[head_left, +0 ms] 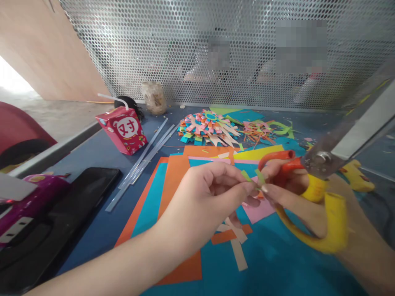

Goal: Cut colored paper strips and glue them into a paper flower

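Between the fingertips of both hands is a small green paper strip [247, 175], folded or bent, partly covered by the fingers. My left hand [212, 189] pinches its left side. Close against it, my right hand [286, 189] pinches the other side with thumb and forefinger. A pair of scissors [335, 226] with yellow and orange handles also hangs on my right hand, blades pointing up and right. Below the hands, orange and cream paper strips [239, 253] lie on blue paper [268, 263]. A pink paper piece [257, 211] shows just under the fingers.
Layered paper flowers [206, 125] and shredded scraps [257, 130] lie at the back before a perforated metal panel [185, 53]. To the left are a red drink carton [128, 133], clear sticks [145, 158], a black phone [83, 209] and a purple device [46, 193]. A jar [154, 98] stands behind.
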Demonstrator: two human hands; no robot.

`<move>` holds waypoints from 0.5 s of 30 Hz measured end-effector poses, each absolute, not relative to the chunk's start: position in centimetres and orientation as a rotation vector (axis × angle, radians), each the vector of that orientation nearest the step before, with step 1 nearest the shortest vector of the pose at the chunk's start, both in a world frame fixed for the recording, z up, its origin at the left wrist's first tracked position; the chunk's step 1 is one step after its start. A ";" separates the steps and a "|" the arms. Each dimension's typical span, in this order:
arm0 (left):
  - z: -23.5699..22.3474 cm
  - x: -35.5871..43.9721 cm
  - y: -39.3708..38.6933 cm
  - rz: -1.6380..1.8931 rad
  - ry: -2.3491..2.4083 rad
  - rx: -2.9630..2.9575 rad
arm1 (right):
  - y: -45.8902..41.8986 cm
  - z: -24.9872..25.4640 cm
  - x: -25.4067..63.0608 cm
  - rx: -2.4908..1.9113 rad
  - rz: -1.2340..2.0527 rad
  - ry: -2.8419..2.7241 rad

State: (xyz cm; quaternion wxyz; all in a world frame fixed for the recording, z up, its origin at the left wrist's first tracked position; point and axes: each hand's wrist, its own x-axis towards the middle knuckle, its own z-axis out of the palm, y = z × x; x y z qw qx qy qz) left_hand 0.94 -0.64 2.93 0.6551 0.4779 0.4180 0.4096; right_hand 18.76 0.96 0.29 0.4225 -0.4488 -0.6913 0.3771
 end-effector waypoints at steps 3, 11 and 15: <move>3.4 0.8 -0.7 1.055 0.944 1.098 | 0.4 0.8 18.5 -1.215 0.960 -1.712; 3.7 0.6 -1.1 1.302 0.779 1.028 | -0.6 0.7 17.7 -1.240 0.976 -1.824; 3.8 0.5 -1.1 1.328 0.753 1.014 | -0.7 0.6 18.4 -1.267 0.824 -1.955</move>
